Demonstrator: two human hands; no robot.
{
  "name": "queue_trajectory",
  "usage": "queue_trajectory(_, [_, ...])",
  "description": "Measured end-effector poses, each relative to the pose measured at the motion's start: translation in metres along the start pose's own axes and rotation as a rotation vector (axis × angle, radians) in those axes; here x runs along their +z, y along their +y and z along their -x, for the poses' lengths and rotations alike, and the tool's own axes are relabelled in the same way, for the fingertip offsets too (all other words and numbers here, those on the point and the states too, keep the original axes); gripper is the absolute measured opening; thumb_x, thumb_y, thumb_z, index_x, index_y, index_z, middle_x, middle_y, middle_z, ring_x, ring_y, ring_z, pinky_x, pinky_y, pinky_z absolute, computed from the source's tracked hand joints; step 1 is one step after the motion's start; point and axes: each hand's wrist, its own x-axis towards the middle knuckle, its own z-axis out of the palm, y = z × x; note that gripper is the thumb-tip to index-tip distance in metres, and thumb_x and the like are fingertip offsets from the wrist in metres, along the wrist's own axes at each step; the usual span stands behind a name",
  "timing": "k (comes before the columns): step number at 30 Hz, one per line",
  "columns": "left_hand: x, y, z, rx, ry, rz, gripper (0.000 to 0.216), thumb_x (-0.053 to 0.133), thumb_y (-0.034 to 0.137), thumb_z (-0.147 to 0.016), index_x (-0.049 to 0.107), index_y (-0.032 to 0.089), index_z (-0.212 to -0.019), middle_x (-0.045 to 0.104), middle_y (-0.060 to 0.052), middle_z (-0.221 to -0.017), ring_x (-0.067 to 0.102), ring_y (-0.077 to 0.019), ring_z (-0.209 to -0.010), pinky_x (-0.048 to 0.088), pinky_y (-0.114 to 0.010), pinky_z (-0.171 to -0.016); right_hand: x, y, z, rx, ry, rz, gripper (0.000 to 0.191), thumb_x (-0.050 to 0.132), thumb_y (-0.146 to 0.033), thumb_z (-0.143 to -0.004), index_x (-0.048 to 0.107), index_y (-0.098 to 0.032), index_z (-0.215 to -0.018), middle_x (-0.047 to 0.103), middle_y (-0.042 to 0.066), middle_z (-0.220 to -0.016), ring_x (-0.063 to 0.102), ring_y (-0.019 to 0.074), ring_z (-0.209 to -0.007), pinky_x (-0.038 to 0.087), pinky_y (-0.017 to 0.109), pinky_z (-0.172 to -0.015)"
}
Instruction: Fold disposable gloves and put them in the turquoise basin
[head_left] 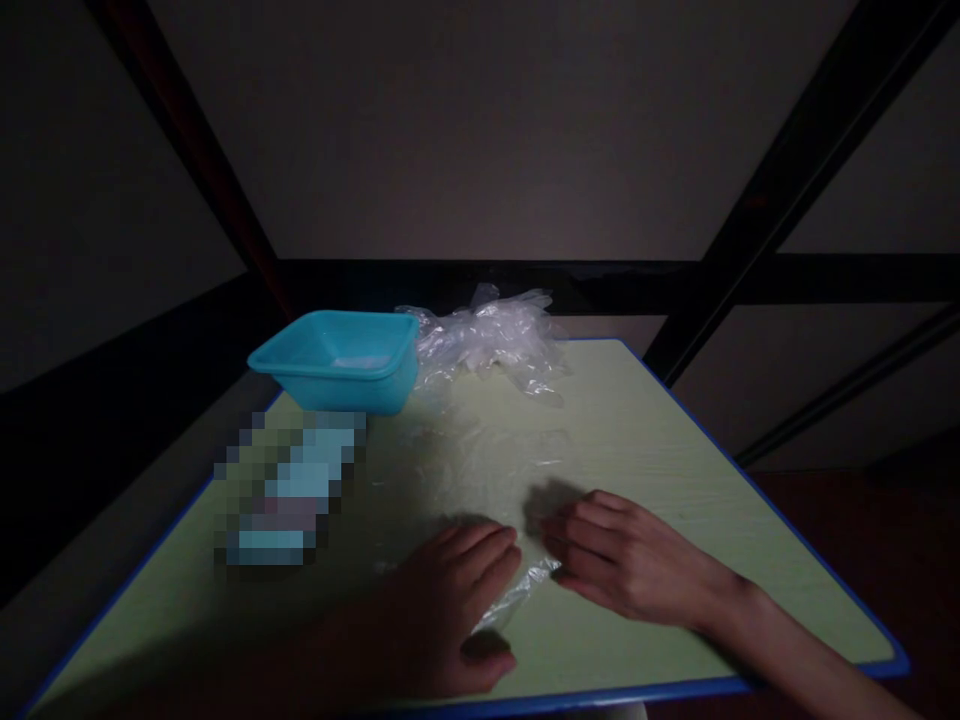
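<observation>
A thin, clear plastic film [480, 465] lies spread on the table in front of me; its outline is faint, and I cannot tell if it is a bag or a disposable glove. My left hand [465, 600] rests over its near left part, fingers stretched out and thumb apart. On the near right side, my right hand [622, 555] has its fingers bent and pressed together, with the tips at the film's edge. What sits under those fingertips is partly hidden. Behind the film is a crumpled heap of clear plastic pieces [495, 335] with finger-like ends.
A blue plastic basin [345, 390] with something white inside stands at the back left. Nearer me lies a pixelated light-blue object [307, 485]. The pale table [720, 560] has a blue edge. A wall [480, 130] and dark slanting bars [780, 200] rise behind it.
</observation>
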Motion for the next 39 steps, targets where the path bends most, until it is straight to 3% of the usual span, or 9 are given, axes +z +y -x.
queue_trajectory(3, [0.000,-0.009,-0.003,0.020,0.048,0.013,0.051,0.064,0.031,-0.068,0.053,0.008,-0.113,0.060,-0.018,-0.117,0.055,-0.0299,-0.108,0.046,-0.043,-0.093,0.007,0.000,-0.017,-0.034,-0.086,0.051,0.020,0.045,-0.025,-0.092,0.060,-0.018,-0.081,0.065,0.002,-0.077,0.054,0.0167,-0.071,0.038,0.031,-0.063])
queue_trajectory(7, [0.004,-0.017,-0.004,0.003,0.131,0.034,0.054,0.065,0.030,-0.065,0.050,0.009,-0.113,0.061,-0.017,-0.112,0.056,-0.0292,-0.103,0.047,-0.043,-0.090,0.015,0.000,-0.027,-0.052,-0.152,0.046,0.015,0.045,-0.021,-0.090,0.059,-0.016,-0.086,0.063,0.003,-0.078,0.052,0.0177,-0.072,0.038,0.032,-0.065])
queue_trajectory(14, [0.010,-0.019,0.007,-0.039,0.205,0.026,0.087,0.073,0.035,-0.056,0.029,0.014,-0.128,0.056,-0.017,-0.119,0.055,-0.0304,-0.107,0.047,-0.042,-0.091,0.022,0.000,-0.023,0.084,-0.077,-0.116,0.025,0.036,-0.017,-0.091,0.061,-0.013,-0.093,0.061,0.006,-0.076,0.052,0.0178,-0.070,0.042,0.032,-0.066])
queue_trajectory(18, [0.008,-0.017,0.010,-0.072,0.208,0.038,0.094,0.075,0.034,-0.053,0.024,0.017,-0.131,0.057,-0.015,-0.119,0.056,-0.0298,-0.106,0.049,-0.040,-0.090,0.023,0.003,-0.026,0.230,-0.057,-0.300,0.026,0.036,-0.019,-0.093,0.062,-0.014,-0.089,0.062,0.006,-0.077,0.055,0.0174,-0.072,0.044,0.031,-0.068])
queue_trajectory(22, [0.012,-0.016,0.011,-0.134,0.268,0.054,0.084,0.070,0.020,-0.056,0.028,0.019,-0.129,0.059,-0.011,-0.116,0.057,-0.0267,-0.105,0.049,-0.037,-0.090,0.023,0.005,-0.027,0.355,-0.036,-0.495,0.023,0.040,-0.022,-0.093,0.061,-0.014,-0.092,0.063,0.007,-0.081,0.058,0.0174,-0.075,0.045,0.030,-0.068])
queue_trajectory(27, [0.023,-0.019,0.011,-0.182,0.366,0.102,0.072,0.063,0.014,-0.064,0.032,0.022,-0.128,0.061,-0.009,-0.115,0.059,-0.0237,-0.103,0.050,-0.036,-0.089,0.024,0.007,-0.028,0.528,-0.019,-0.661,0.016,0.045,-0.022,-0.090,0.060,-0.016,-0.088,0.061,0.003,-0.074,0.055,0.0135,-0.065,0.042,0.025,-0.059])
queue_trajectory(31, [0.026,-0.024,0.007,-0.303,0.406,0.302,0.061,0.055,0.011,-0.071,0.034,0.024,-0.127,0.062,-0.006,-0.113,0.062,-0.0186,-0.093,0.051,-0.034,-0.084,0.027,0.011,-0.031,0.640,-0.004,-0.743,0.014,0.047,-0.023,-0.087,0.059,-0.016,-0.089,0.053,-0.002,-0.062,0.048,0.0107,-0.054,0.037,0.023,-0.051])
queue_trajectory(35, [0.021,-0.027,0.001,-0.408,0.425,0.534,0.054,0.053,0.015,-0.073,0.036,0.023,-0.124,0.061,-0.007,-0.113,0.062,-0.0163,-0.083,0.051,-0.033,-0.077,0.030,0.013,-0.034,0.689,-0.002,-0.731,0.012,0.049,-0.020,-0.084,0.059,-0.015,-0.090,0.054,-0.002,-0.062,0.047,0.0099,-0.052,0.035,0.022,-0.049])
queue_trajectory(39, [0.015,-0.033,-0.004,-0.409,0.466,0.701,0.038,0.046,0.019,-0.080,0.038,0.021,-0.117,0.057,-0.011,-0.114,0.063,-0.0153,-0.076,0.051,-0.033,-0.073,0.032,0.012,-0.034,0.707,-0.036,-0.581,0.014,0.051,-0.019,-0.083,0.060,-0.015,-0.093,0.057,-0.001,-0.064,0.050,0.0110,-0.053,0.035,0.023,-0.051])
